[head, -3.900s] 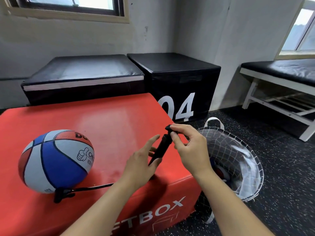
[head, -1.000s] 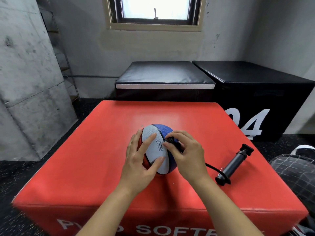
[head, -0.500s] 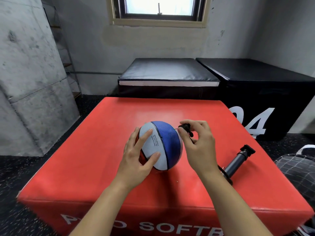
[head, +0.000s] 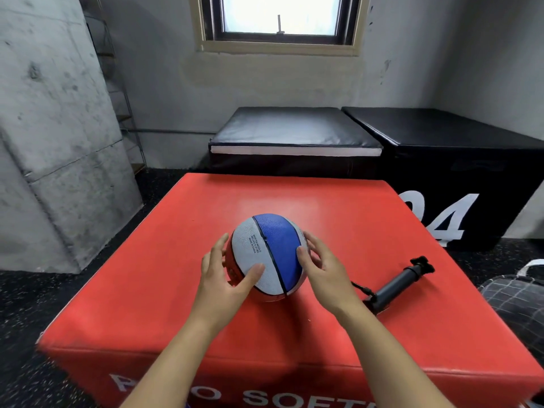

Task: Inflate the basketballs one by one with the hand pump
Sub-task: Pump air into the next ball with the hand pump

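At frame centre, the left hand and right hand cup the blue, white and red rubber basketball, fingers spread apart on it. The black hand pump lies unattached at right, so this ball looks finished; any others remain.

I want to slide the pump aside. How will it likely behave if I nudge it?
The hand pump lies on its side on the red box, and its round barrel may roll, though the T-handle would probably check that. Its thin hose looks floppy and would likely trail behind.
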The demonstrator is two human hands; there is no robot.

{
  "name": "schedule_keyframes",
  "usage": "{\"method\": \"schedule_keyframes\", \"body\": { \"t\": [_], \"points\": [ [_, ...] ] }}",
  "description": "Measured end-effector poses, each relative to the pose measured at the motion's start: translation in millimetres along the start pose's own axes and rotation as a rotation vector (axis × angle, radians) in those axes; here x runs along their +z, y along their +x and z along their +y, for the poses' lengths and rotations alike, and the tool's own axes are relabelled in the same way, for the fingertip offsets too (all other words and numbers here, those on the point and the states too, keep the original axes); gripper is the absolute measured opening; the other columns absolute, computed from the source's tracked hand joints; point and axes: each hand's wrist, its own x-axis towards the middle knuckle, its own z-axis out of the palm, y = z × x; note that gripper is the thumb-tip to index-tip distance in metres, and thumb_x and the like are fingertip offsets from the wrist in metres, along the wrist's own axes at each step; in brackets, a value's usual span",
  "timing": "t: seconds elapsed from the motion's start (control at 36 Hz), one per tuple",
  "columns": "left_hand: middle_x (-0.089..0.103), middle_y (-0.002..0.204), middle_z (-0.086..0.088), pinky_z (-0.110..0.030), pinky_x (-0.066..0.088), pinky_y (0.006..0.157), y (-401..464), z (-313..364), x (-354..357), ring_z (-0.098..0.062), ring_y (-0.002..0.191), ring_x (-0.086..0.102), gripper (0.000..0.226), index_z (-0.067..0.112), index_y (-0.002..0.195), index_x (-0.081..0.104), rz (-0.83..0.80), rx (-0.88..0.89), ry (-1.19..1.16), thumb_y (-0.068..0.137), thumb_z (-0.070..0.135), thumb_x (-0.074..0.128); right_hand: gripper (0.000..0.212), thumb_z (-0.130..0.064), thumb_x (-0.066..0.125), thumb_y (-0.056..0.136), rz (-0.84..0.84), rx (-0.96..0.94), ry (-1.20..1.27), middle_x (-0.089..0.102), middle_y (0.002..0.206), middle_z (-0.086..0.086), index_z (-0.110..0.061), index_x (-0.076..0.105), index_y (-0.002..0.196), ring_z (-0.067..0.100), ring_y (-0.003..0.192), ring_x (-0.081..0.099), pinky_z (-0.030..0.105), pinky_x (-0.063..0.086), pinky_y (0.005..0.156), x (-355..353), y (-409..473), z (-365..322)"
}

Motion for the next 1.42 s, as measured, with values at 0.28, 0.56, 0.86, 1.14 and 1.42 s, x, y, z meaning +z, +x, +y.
{"method": "schedule_keyframes", "body": {
  "t": [0.28, 0.56, 0.86, 1.14, 1.42],
  "points": [
    [0.043, 0.158, 0.022, -0.028, 0.04, 0.11, -32.9, 79.5, -69.6, 0.007, 0.146, 0.038, 0.091, 0.049, 0.156, 0.038, 0.269, 0.139, -0.413, 0.075, 0.081, 0.066, 0.046, -0.066, 0.067, 0.089, 0.216, -0.061, 0.604, 0.066, 0.128, -0.005, -0.049, 0.063, 0.132, 0.008, 0.113, 0.068, 0.041, 0.059, 0.094, -21.7, -43.2, -88.4],
    [0.053, 0.154, 0.015, -0.053, 0.034, 0.123, -145.3, 79.9, -119.5, -0.013, 0.145, 0.049, 0.082, 0.053, 0.148, 0.049, 0.143, 0.009, -0.581, 0.074, 0.078, 0.076, 0.064, -0.062, 0.081, 0.072, -0.137, 0.02, 0.681, 0.065, 0.138, -0.01, -0.047, 0.061, 0.131, 0.016, 0.124, 0.067, 0.041, 0.059, 0.092, 34.7, -155.4, -95.4],
    [0.055, 0.152, 0.019, -0.042, 0.039, 0.121, -232.1, 56.3, -182.6, -0.002, 0.142, 0.05, 0.089, 0.039, 0.155, 0.046, 0.07, -0.002, -0.332, 0.08, 0.083, 0.066, 0.092, -0.048, 0.089, 0.074, -0.223, 0.013, 0.375, 0.055, 0.144, -0.01, -0.063, 0.038, 0.149, 0.012, 0.126, 0.064, 0.046, 0.056, 0.104, 43.7, -230.8, -113.0],
    [0.05, 0.157, 0.018, -0.043, 0.044, 0.119, -289.8, -1.6, -220.1, -0.006, 0.143, 0.05, 0.1, 0.045, 0.16, 0.036, -0.055, -0.07, -0.305, 0.074, 0.053, 0.086, 0.095, -0.032, 0.093, 0.078, -0.498, 0.043, 0.014, 0.052, 0.146, -0.029, -0.057, 0.039, 0.152, 0.002, 0.121, 0.066, 0.043, 0.05, 0.113, 79.8, -268.0, -87.0],
    [0.036, 0.151, 0.016, -0.015, 0.047, 0.103, -338.8, -80.6, -233.6, 0.015, 0.132, 0.046, 0.113, 0.053, 0.156, 0.039, -0.101, -0.239, -0.181, 0.056, 0.076, 0.088, 0.119, -0.034, 0.097, 0.072, -0.769, 0.161, -0.275, 0.06, 0.131, -0.011, -0.041, 0.022, 0.164, 0.009, 0.11, 0.072, 0.034, 0.055, 0.105, 131.9, -285.0, -39.3]
  ]
}}
